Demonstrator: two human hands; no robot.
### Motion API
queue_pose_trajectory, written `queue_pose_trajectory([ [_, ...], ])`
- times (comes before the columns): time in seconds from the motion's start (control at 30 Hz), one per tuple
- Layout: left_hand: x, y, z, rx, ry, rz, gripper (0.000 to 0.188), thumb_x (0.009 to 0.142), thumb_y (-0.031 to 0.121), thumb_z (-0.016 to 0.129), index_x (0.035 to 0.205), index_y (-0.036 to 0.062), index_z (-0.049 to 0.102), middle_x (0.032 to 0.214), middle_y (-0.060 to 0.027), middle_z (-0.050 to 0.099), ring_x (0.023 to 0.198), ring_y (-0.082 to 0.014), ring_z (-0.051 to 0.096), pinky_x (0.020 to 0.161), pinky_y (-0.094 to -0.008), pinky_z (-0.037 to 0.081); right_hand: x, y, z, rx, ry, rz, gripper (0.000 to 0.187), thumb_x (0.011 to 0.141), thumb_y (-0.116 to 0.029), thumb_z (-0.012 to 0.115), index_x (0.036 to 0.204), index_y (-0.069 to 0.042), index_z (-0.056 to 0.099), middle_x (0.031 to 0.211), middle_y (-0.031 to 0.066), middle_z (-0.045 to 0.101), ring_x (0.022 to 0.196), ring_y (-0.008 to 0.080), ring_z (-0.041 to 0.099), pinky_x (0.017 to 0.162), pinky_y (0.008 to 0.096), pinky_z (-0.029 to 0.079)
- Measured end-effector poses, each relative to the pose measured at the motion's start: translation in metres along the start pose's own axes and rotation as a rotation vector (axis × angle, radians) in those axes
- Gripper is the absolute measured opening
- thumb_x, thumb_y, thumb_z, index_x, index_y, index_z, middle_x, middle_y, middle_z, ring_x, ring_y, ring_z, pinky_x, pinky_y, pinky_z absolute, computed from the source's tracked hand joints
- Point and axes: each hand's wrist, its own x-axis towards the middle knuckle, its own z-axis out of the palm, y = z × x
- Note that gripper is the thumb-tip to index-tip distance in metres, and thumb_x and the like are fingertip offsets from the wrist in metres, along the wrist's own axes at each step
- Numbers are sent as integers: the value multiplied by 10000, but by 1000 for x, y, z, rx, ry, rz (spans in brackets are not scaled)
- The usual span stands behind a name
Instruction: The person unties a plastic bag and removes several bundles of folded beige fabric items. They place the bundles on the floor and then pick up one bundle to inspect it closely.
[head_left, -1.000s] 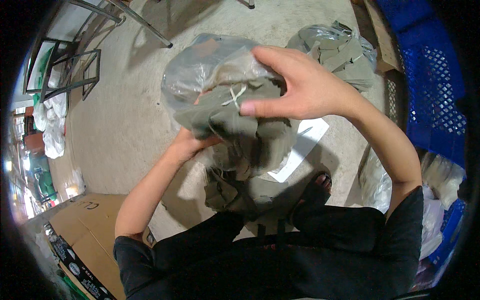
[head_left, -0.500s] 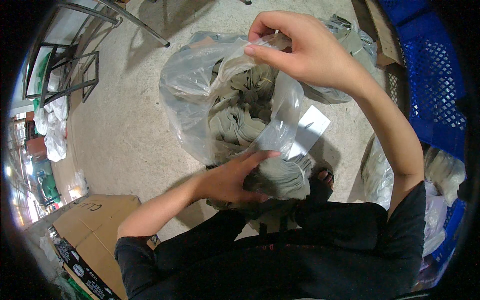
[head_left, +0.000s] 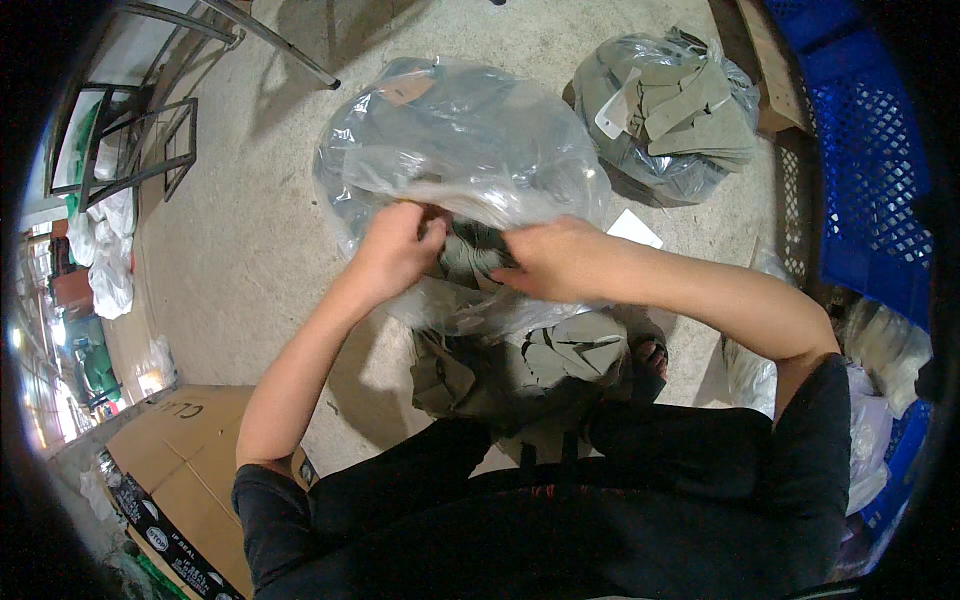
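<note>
A large clear plastic bag [head_left: 470, 115] stands on the floor in front of me, its mouth folded toward me. Inside lie stacked grey-green cut pieces [head_left: 468, 252] that look like fabric or thin leather. At the left of the mouth, my left hand [head_left: 395, 255] is closed, its curled fingers gripping what looks like the bag's edge. From the right, my right hand [head_left: 555, 260] reaches into the mouth beside the pieces, thumb and fingers apart; some fingertips are hidden. Nearer my knees sits another heap of grey-green pieces [head_left: 575, 350].
Another clear bag of grey-green pieces [head_left: 690, 110] sits far right, beside a blue plastic crate [head_left: 870, 180]. A white card [head_left: 635, 228] lies right of the main bag. A cardboard box [head_left: 190, 450] is near left, and a metal frame [head_left: 185, 160] stands far left.
My right hand has let go of the bag's far rim and come down into the mouth. My left hand has moved from the near heap to the bag's left side. The far plastic has folded toward me.
</note>
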Motion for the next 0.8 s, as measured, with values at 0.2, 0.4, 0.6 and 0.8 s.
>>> queue_pose_trajectory([
  [0.2, -52, 0, 42, 373, -296, 383, 199, 879, 159, 727, 1042, 51, 686, 874, -149, 697, 848, -346, 707, 759, -444, 564, 22, 37, 42, -40, 137, -37, 789, 909, -666, 625, 1531, -203, 476, 1462, 160, 583, 1310, 397, 575, 1111, 493, 447],
  [0.4, -65, 26, 72, 572, -744, 228, 201, 795, 148, 760, 981, 91, 710, 930, -125, 741, 937, -324, 747, 796, -462, 589, 25, 20, 42, -162, -2, 98, 875, 857, -757, 604, 1546, -236, 465, 1384, 192, 623, 1276, 435, 585, 1119, 562, 403],
  [0.6, -71, 43, 44, 543, -686, 362, 223, 771, 100, 762, 988, 82, 711, 936, -131, 739, 928, -330, 741, 810, -443, 586, 14, 6, 27, -215, -54, 79, 869, 812, -721, 667, 1515, -238, 504, 1233, 203, 670, 1169, 436, 620, 1083, 558, 428],
  [0.8, -77, 51, 36, 577, -672, 353, 150, 771, 136, 744, 911, 98, 705, 923, -101, 736, 935, -289, 745, 813, -423, 574, 11, 19, 4, -40, 229, -5, 702, 821, -538, 785, 1412, -196, 624, 1275, 186, 685, 1174, 373, 651, 1035, 442, 500],
])
